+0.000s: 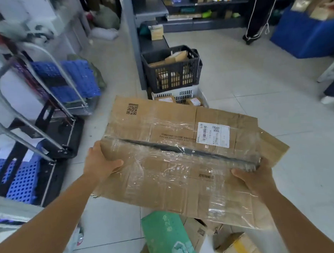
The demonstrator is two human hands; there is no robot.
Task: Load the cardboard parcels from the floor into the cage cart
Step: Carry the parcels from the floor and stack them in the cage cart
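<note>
A person's left hand (99, 163) and right hand (256, 177) grip opposite ends of a flat cardboard parcel (182, 154), held level in the air above the tiled floor (246, 82), thumbs curled over its top. The piece is wide, thin and crumpled, wrapped in glossy clear film with a white shipping label (213, 134) and a dark rod-like strip under the wrap (its material cannot be told). To load it well, it should probably be kept level, both grips firm on the slippery film, while it swings left toward the metal-framed cart (30, 127).
</note>
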